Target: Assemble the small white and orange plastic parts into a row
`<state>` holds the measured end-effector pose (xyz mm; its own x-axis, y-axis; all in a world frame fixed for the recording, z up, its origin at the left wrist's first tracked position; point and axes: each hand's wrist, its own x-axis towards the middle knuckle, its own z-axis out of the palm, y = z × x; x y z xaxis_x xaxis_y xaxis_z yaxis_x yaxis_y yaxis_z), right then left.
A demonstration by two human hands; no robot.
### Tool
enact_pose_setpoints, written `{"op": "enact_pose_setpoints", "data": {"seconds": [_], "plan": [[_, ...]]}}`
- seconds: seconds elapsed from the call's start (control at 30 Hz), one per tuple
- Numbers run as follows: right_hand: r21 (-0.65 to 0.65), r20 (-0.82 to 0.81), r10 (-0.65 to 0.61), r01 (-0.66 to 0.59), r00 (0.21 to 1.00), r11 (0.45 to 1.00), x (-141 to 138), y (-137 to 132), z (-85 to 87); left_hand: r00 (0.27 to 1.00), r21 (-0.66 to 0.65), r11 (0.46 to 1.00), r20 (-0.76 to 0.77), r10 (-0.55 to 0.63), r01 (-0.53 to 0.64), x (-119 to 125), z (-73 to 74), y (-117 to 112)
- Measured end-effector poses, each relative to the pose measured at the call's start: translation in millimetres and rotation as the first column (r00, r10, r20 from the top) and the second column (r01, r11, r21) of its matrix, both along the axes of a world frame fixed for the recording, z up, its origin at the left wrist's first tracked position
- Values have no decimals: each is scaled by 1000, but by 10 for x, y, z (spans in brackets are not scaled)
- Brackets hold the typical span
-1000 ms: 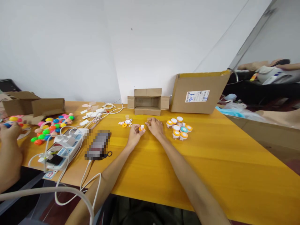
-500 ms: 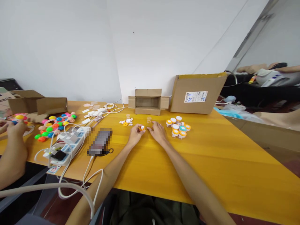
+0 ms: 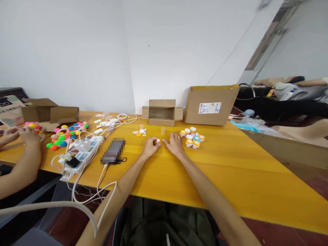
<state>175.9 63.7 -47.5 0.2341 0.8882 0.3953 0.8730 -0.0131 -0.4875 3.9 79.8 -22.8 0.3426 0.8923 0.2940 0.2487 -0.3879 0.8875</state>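
My left hand (image 3: 150, 147) is closed around a small orange-capped jar (image 3: 156, 141) at the middle of the yellow table (image 3: 230, 171). My right hand (image 3: 175, 145) rests beside it with fingers spread flat on the table, holding nothing. Just right of that hand stands a cluster of small jars with orange, white and teal lids (image 3: 192, 137). A tiny clear cup (image 3: 162, 130) stands behind my hands. Small white and orange pieces (image 3: 138, 132) lie to the left of it.
Open cardboard boxes (image 3: 162, 112) (image 3: 210, 104) stand at the back wall. A power strip with white cables (image 3: 82, 152) and a dark blurred object (image 3: 113, 151) lie left. Another person's hands (image 3: 19, 135) work near colourful balls (image 3: 64, 135) at the far left.
My right hand has drawn away from the jar and flattened on the table. The clear cup stands free behind my hands. The view has shifted so the table sits lower and further left.
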Motion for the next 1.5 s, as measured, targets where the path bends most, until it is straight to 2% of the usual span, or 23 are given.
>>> {"op": "enact_pose_setpoints", "data": {"seconds": [0.33,0.47,0.7,0.93,1.17,1.5], "plan": [[-199,73,-87,100,993,975,129,112,216,991,128,992,-135,17,1,3,-47,35],[-206,129,-27,53,991,977,109,129,200,981,187,982,-191,34,3,5,-26,12],[-282,151,-13,56,988,958,0,182,202,975,168,984,-222,-27,65,13,55,-24],[-265,102,-77,102,992,959,-154,267,349,978,128,984,-182,-98,123,2,100,-50],[-264,16,-190,187,982,946,-271,334,469,986,132,988,-152,-63,83,-18,115,-57],[-245,49,-156,163,987,956,-306,326,463,987,142,988,-153,-43,64,-21,109,-75]]}}
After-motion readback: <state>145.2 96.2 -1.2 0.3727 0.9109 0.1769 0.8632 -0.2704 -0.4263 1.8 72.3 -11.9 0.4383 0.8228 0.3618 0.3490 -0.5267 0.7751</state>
